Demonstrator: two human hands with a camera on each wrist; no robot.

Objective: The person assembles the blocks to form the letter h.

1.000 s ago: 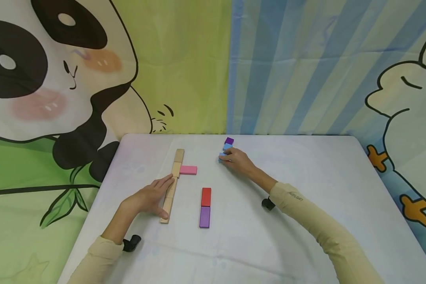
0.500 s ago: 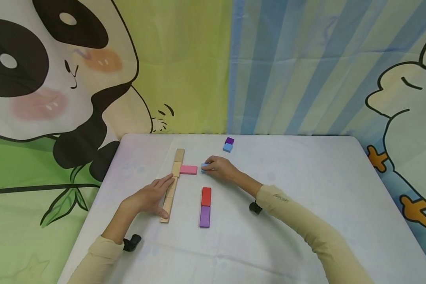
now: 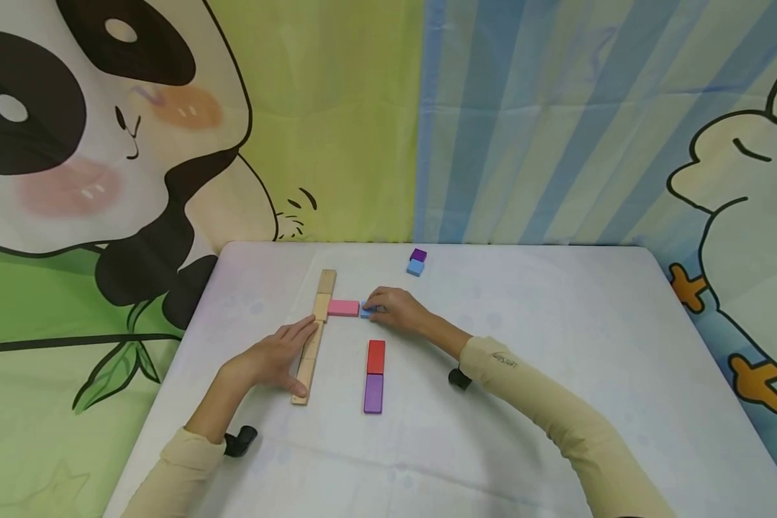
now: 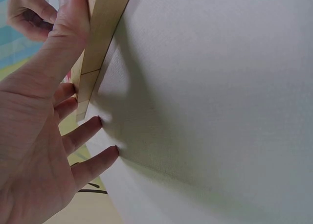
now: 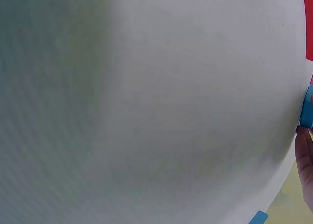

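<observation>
My right hand [image 3: 396, 311] pinches a blue block [image 3: 365, 310] flat on the table, at the right end of a pink block [image 3: 343, 309]. The right wrist view catches only the fingertips and that blue block [image 5: 307, 107] at its right edge. The pink block's left end meets a slanting row of plain wooden blocks [image 3: 309, 349]. My left hand [image 3: 277, 358] rests along this row, its fingers spread and fairly straight, with the thumb at the near end. In the left wrist view the thumb lies against the wooden blocks [image 4: 105, 28], while some fingertips touch the cloth.
A red block [image 3: 376, 357] and a purple block [image 3: 373, 393] lie end to end in front of the right hand. Farther back are another blue block [image 3: 415, 267] and a dark purple one [image 3: 418, 255]. A white cloth covers the table [image 3: 524, 432].
My right hand has carried the blue block from the back of the table leftward and nearer, up to the pink block's end. My left hand has stayed on the wooden row.
</observation>
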